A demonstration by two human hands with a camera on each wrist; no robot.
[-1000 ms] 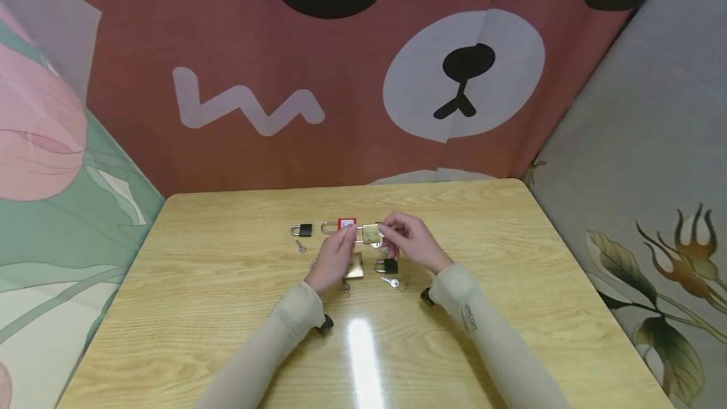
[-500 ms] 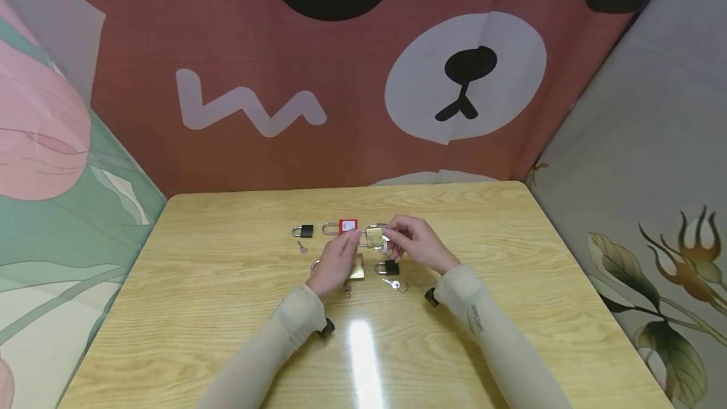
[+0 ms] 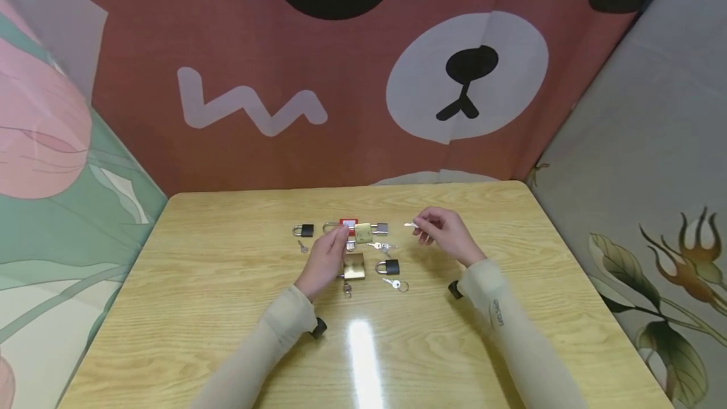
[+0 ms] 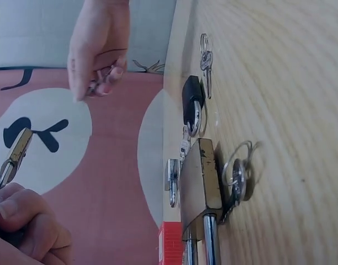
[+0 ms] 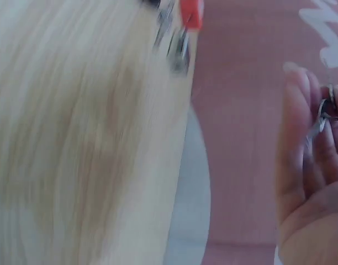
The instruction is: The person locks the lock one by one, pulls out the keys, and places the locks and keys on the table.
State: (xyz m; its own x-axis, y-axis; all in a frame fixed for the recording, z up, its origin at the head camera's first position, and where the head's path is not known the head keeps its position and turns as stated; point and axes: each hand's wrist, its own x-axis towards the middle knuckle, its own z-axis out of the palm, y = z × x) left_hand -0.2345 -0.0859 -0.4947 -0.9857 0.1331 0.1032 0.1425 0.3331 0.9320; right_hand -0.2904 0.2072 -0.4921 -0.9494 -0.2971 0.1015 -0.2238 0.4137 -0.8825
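My left hand [image 3: 324,262] grips a small brass padlock [image 3: 363,233] by its shackle, its body pointing right above the table. In the left wrist view, that padlock [image 4: 15,157] is seen edge-on past the curled fingers. Out to the right, my right hand [image 3: 445,232] pinches a small silver key [image 3: 409,225], apart from the padlock. The right wrist view shows a ring and a second key [image 5: 314,131] hanging within the fingers. Beneath the left hand lies a larger brass padlock [image 3: 354,267], its shackle partly hidden by the hand.
Around the hands lie a red padlock [image 3: 349,222], a silver padlock [image 3: 382,228], and black padlocks at left [image 3: 307,230] and right [image 3: 389,267]. Loose keys [image 3: 382,246] lie among them, with ringed keys [image 3: 392,283] nearer the front. A patterned cloth [image 3: 255,156] hangs behind the table.
My right hand has pulled away from the brass padlock to the right, with the key in its fingers. My left hand has shifted slightly left with the padlock.
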